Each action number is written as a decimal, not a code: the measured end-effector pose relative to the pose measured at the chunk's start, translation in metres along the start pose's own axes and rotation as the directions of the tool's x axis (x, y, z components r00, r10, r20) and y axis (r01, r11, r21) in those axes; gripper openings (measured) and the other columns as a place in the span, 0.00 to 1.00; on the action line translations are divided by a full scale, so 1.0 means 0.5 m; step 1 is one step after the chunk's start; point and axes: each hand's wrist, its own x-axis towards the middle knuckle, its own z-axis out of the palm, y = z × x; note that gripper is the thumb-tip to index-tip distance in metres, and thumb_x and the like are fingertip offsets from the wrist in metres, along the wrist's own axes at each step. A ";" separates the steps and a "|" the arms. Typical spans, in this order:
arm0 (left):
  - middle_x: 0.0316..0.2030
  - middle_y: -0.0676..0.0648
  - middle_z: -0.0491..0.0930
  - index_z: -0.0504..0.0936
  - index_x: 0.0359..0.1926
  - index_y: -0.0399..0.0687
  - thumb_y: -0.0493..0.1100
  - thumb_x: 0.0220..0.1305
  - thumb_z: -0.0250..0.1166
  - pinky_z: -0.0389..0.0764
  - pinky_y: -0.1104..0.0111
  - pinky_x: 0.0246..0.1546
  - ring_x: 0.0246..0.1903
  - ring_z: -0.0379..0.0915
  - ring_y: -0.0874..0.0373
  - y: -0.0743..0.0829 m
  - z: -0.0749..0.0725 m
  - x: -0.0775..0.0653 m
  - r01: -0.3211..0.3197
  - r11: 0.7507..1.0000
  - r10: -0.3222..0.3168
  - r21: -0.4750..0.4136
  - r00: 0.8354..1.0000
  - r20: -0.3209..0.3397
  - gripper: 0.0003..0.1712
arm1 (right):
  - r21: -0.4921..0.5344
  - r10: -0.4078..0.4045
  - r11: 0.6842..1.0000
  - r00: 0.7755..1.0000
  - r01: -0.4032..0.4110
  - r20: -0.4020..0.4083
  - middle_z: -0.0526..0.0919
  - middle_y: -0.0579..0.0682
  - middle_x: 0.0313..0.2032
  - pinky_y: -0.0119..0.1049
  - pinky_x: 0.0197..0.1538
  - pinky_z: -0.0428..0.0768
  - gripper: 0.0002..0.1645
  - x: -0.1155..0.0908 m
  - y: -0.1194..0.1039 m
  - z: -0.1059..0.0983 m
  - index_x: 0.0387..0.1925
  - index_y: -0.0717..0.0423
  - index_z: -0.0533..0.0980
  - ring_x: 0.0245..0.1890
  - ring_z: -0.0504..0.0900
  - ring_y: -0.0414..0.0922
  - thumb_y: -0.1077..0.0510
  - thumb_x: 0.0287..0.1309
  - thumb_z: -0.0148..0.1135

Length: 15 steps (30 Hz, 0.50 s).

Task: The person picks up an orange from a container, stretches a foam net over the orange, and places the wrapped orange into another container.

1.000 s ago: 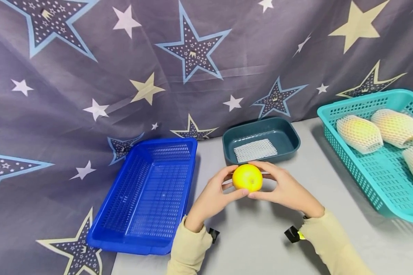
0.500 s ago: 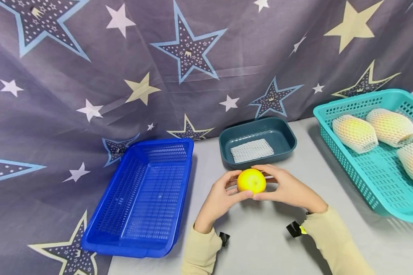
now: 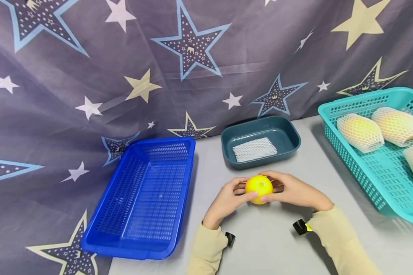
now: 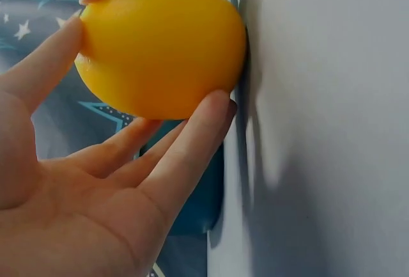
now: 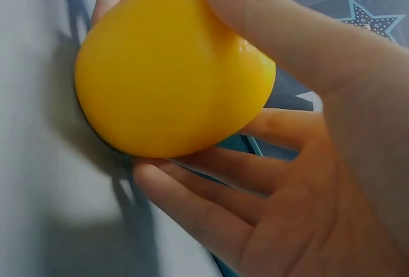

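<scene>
Between both hands is a smooth, rounded yellow-orange fruit (image 3: 259, 188), with a small dimple on top in the head view. My left hand (image 3: 227, 198) holds its left side, thumb in front and fingers behind and below. From the other side my right hand (image 3: 294, 191) grips it the same way, the two thumbs close together. In both wrist views the fruit (image 4: 163, 47) is low over the table; whether it touches the surface I cannot tell. Just behind the hands stands a dark green tray (image 3: 235, 165) with a flattened white foam net (image 3: 254, 149) in it.
To the left is a blue basket (image 3: 184, 198). A turquoise basket (image 3: 354, 175) at the right holds several fruits in white foam nets (image 3: 360, 131). A grey cloth with stars (image 3: 206, 91) hangs behind the pale tabletop (image 3: 261, 244).
Both hands have moved the fruit toward the person and slightly right, lowering it toward the table and away from the green tray. The grip stays two-handed.
</scene>
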 end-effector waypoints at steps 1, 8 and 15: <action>0.54 0.41 0.80 0.75 0.62 0.42 0.45 0.64 0.70 0.82 0.65 0.50 0.52 0.80 0.51 -0.002 0.001 0.001 0.005 1.000 -0.005 -0.011 1.000 0.005 0.28 | 0.011 0.008 1.000 1.000 -0.008 0.004 0.81 0.50 0.52 0.36 0.52 0.83 0.37 -0.001 0.000 -0.001 0.63 0.56 0.70 0.47 0.81 0.45 0.51 0.55 0.74; 0.58 0.44 0.77 0.72 0.64 0.44 0.43 0.63 0.70 0.81 0.67 0.50 0.54 0.78 0.52 -0.009 0.007 0.002 -0.011 0.999 0.013 -0.049 0.999 0.048 0.30 | -0.003 0.025 1.000 1.000 -0.025 -0.014 0.79 0.52 0.55 0.35 0.52 0.82 0.38 -0.008 0.002 -0.007 0.64 0.57 0.70 0.49 0.80 0.49 0.52 0.55 0.74; 0.61 0.45 0.74 0.69 0.66 0.44 0.43 0.63 0.70 0.80 0.67 0.53 0.57 0.76 0.53 -0.011 0.008 0.004 -0.023 0.999 0.025 -0.044 0.998 0.049 0.33 | -0.003 0.046 0.999 0.999 -0.046 -0.018 0.79 0.54 0.56 0.37 0.53 0.82 0.38 -0.007 0.001 -0.012 0.64 0.59 0.70 0.53 0.78 0.54 0.51 0.54 0.74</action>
